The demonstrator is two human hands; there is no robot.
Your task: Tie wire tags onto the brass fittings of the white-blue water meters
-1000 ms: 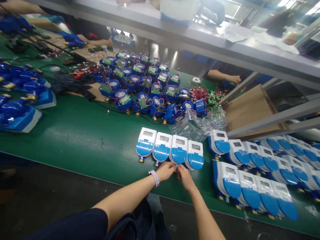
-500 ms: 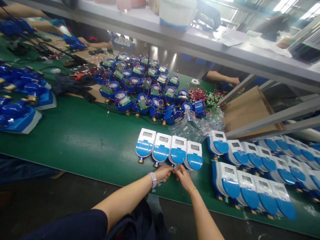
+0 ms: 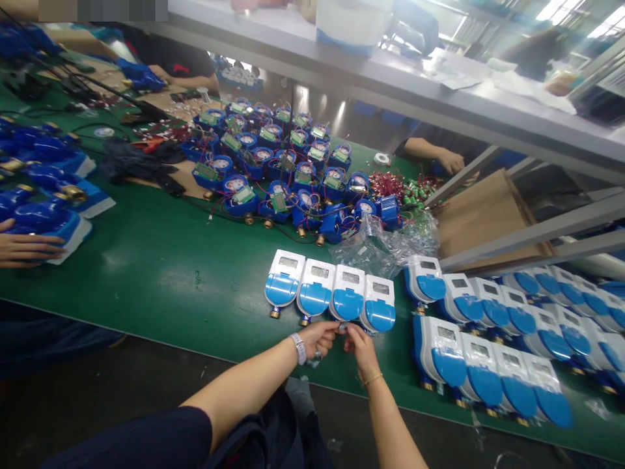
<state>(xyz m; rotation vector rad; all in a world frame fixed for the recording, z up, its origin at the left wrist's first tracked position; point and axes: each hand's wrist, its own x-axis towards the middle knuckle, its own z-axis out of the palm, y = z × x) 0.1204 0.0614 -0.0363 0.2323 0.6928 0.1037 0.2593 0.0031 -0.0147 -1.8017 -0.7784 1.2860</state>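
Several white water meters with blue lids stand in a row on the green table (image 3: 161,260). At the lower end of the third water meter (image 3: 347,293) from the left, my two hands meet. My left hand (image 3: 318,339), with a pale watch on its wrist, is closed, its fingertips pinched at the fitting there. Facing it, my right hand (image 3: 360,345) pinches at the same spot. A small piece between the fingertips is too small to name. The fourth water meter (image 3: 379,304) sits just beyond my right fingers.
Opened blue meter bodies (image 3: 278,195) with wires and circuit boards crowd the back. Clear plastic bags (image 3: 374,244) lie behind the row. More finished meters (image 3: 483,365) stand at right. Another person's hand (image 3: 29,251) touches blue meters at left. A metal shelf (image 3: 439,98) crosses above.
Another person's hand has come in at the left edge, onto the blue meters, which have shifted slightly right. My hands stay at the same meter, fingertips moved a little.
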